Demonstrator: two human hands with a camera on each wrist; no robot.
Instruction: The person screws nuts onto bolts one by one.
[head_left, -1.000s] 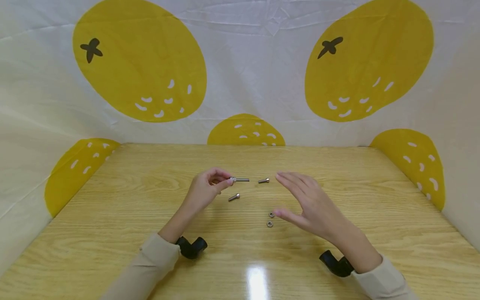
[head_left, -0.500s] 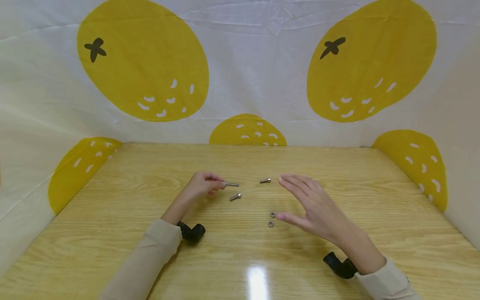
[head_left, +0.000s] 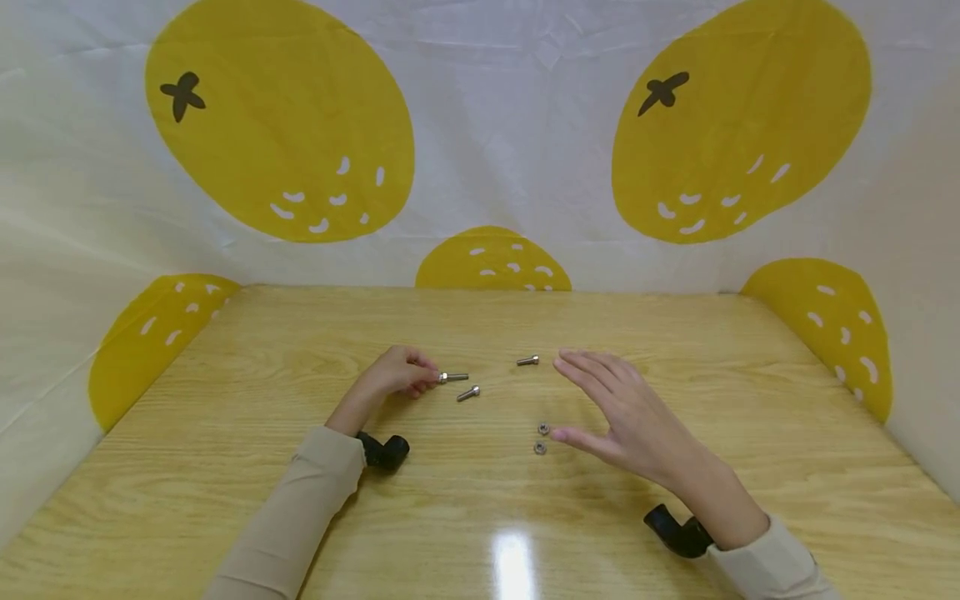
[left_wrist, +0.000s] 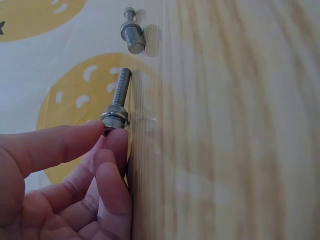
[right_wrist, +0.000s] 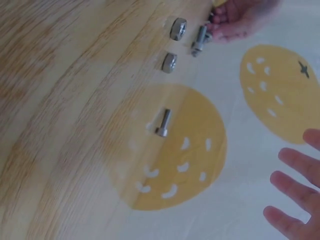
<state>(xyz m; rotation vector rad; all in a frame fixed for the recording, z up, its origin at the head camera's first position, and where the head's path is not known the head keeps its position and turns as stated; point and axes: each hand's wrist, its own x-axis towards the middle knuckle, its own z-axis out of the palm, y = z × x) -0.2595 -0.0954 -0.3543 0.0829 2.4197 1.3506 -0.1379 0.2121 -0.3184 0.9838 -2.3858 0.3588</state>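
My left hand [head_left: 390,372] pinches a silver socket-head bolt [head_left: 456,377] by its head, low over the table. In the left wrist view, a hex nut [left_wrist: 116,110] sits on this bolt close under the head, and the threaded shank points away from the fingers. A shorter bolt [head_left: 468,393] lies just right of it, and another short bolt [head_left: 528,361] lies farther back. My right hand [head_left: 630,417] is held with fingers straight and thumb spread, holding nothing. Near its thumb lie two loose hex nuts, a rear one [head_left: 543,428] and a front one [head_left: 540,448].
The wood-grain table [head_left: 420,533] reaches back to a white cloth [head_left: 510,150] printed with big yellow fruit shapes, which also hangs along both sides. Each wrist carries a black mount, on the left [head_left: 384,452] and on the right [head_left: 677,532].
My left hand has moved left and down toward the table with the bolt and nut. The right hand, the loose bolts and the loose nuts have stayed in place.
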